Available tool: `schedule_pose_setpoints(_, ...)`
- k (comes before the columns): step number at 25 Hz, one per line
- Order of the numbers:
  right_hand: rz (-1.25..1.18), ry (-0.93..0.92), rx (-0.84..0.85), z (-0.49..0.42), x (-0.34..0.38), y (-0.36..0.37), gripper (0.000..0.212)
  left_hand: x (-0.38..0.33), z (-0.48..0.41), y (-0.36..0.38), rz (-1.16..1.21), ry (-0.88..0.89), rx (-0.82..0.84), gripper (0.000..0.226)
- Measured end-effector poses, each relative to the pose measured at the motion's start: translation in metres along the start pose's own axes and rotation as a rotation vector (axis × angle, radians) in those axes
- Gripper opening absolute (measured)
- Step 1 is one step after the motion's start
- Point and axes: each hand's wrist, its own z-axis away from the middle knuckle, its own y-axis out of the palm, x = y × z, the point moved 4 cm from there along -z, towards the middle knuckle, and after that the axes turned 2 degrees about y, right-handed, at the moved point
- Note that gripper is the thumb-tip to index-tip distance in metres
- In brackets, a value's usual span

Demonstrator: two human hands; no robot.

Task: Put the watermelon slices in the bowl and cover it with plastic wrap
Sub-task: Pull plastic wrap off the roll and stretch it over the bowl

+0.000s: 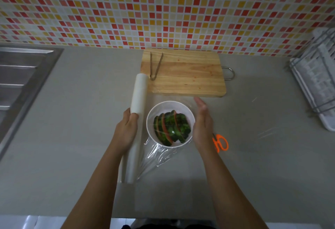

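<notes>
two bare forearms [94, 183] reach up from the bottom edge, over the near rim of a grey counter [72, 147].

between the hands stands a white round bowl [163, 106], near the middle of the counter and just in front of the cutting board. the watermelon slices [172, 128] lie inside it, stacked side by side on edge, dark green rind up with thin strips of red flesh showing between them. a clear plastic wrap sheet [159, 156] stretches from the roll across the top of the bowl; it glints over the fruit and bunches in wrinkles on the counter at the bowl's near side.

the left hand [125, 130] grips the plastic wrap roll [138, 92] around its middle, fingers curled round the white tube, which lies lengthwise just left of the bowl. the right hand [202, 125] stands on edge against the bowl's right side, palm turned toward it, fingers straight and pressed together, thumb tucked alongside. whether the palm touches the rim or only the film, i cannot tell.

behind the bowl a pale wooden cutting board [188, 76] lies flat with a metal loop handle on its right end and a few red specks on it. metal tongs [155, 65] rest on its left part, tips pointing away. orange-handled scissors [221, 142] lie on the counter just right of the right wrist. a steel sink [20, 76] sits at the far left, a white dish rack [315, 83] at the far right. the wall [163, 11] behind is a mosaic of white, red, pink and yellow tiles.
</notes>
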Motion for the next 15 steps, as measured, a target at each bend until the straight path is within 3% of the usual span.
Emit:
schedule_pose_setpoints(2,-0.023,0.073,0.109,0.005,-0.009,0.009,0.045,-0.001,0.0,0.002,0.01,0.0,0.003,0.037)
schedule_pose_setpoints(8,-0.282,0.25,0.182,0.0,-0.023,0.018,0.047,-0.002,0.002,0.012,-0.005,0.018,-0.049,0.033)
schedule_pose_setpoints(15,-0.073,0.412,0.058,0.004,-0.027,0.015,0.047,-0.006,0.004,0.016,0.011,-0.013,-0.064,0.017)
